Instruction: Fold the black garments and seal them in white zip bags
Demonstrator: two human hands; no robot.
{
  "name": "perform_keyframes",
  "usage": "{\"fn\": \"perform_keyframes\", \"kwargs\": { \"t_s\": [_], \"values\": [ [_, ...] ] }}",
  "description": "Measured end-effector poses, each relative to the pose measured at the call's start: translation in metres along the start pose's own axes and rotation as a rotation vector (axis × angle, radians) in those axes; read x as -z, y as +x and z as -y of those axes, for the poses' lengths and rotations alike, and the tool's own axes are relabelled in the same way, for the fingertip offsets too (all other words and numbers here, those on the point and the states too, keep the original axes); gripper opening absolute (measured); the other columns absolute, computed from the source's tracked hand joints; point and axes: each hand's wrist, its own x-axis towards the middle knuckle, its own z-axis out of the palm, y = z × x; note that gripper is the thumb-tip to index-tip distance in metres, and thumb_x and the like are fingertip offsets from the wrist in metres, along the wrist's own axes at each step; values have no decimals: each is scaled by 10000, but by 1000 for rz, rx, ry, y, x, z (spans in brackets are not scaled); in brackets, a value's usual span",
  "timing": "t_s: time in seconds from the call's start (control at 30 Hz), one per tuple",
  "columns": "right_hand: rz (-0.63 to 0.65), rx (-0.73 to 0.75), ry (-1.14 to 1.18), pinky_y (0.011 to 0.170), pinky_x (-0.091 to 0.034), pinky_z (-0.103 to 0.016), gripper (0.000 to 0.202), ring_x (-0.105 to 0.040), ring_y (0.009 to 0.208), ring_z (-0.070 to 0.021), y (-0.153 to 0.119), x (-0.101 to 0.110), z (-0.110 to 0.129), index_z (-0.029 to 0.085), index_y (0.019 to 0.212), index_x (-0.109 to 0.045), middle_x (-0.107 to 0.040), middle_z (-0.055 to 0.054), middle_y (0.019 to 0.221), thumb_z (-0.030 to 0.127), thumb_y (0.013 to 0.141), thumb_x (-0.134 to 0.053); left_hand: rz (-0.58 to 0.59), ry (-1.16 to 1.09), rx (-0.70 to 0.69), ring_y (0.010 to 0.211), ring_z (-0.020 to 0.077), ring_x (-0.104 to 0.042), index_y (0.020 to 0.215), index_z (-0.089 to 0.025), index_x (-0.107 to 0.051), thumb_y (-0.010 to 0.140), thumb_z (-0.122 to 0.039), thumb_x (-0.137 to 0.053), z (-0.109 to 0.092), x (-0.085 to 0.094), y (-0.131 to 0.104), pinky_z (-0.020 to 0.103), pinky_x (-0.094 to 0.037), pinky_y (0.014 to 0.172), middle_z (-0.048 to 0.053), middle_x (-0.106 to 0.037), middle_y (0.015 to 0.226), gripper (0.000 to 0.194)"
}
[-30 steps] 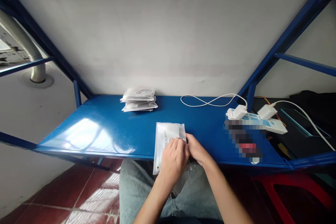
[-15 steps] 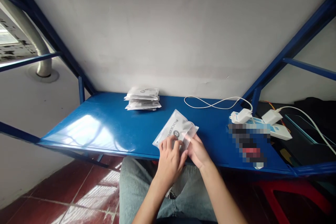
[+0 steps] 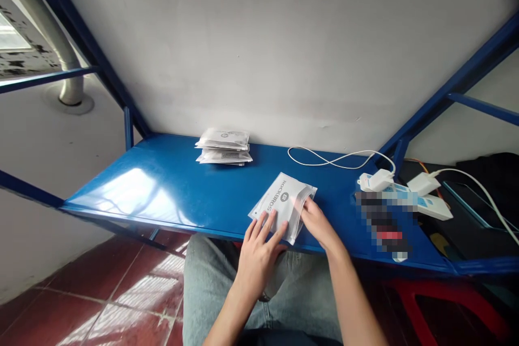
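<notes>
We have a translucent white pouch [image 3: 279,203] marked ROCKBROS at the front of the blue surface [image 3: 174,189], lying at a slant, its printed face up and its open end towards our right. Our left hand [image 3: 258,257] lies over its near edge, the fingers [image 3: 259,223] spread and resting on the printed face rather than clenched. Our right hand [image 3: 318,220] is at the open end with its fingers partly inside the mouth; we cannot tell whether they pinch anything there, as the plastic and the hand hide the tips.

Further back, left of the pouch and near the wall [image 3: 259,54], we see a stack of similar pouches [image 3: 224,147]. To the right of it, a white cable [image 3: 332,163] lies in loops on the surface and runs to one of two white adapters [image 3: 380,179] on a white power strip [image 3: 436,207]. Just in front of the strip is a pixelated item [image 3: 383,221], too obscured for us to identify. Beneath the surface's front edge we see our legs in faded jeans [image 3: 211,286], above a red tiled floor [image 3: 133,286].
</notes>
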Motion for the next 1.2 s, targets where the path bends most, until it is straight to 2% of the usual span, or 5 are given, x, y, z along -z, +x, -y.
{"fn": "perform_keyframes", "kwargs": {
  "t_s": [0.23,0.4,0.73,0.97,1.2],
  "values": [
    [-74,198,-555,620,-585,-314,341,-691,630,-189,-55,47,17,232,957,-804,-731,-50,785,535,950,-647,-241,-207,-114,1118,221,-671,1123,-312,-757,999,-225,-641,-4,3,2,400,-482,961,7,-774,1192,191],
    [90,655,-709,681,-569,-335,237,-683,771,-216,-80,32,-8,366,1129,-808,-727,-44,874,363,894,-775,-246,-408,-127,981,165,-716,1051,-239,-740,1026,-200,-590,-1,-5,7,314,-536,865,17,-794,1005,157],
    [10,956,-1058,693,-425,-359,263,-663,760,-196,-66,27,-23,356,1079,-817,-778,-29,858,180,983,-647,-255,-445,-165,1043,170,-762,1128,-192,-703,1009,-119,-588,13,5,-1,276,-626,883,69,-790,1064,181],
    [-220,859,-1152,768,-449,-400,152,-667,869,-253,-54,82,-7,289,967,-831,-753,-89,973,327,971,-683,-141,-355,90,1176,217,-722,885,-220,-718,1004,-76,-487,64,29,-3,344,-619,931,23,-784,941,297],
    [-27,583,-1026,1210,-327,-521,492,-370,1525,-308,-30,11,23,299,1531,-521,-402,-76,1660,430,1068,-419,48,-207,143,1449,213,-501,1333,-236,-642,974,-62,-385,43,44,65,441,-454,1177,58,-642,1443,475]
  ]
}}
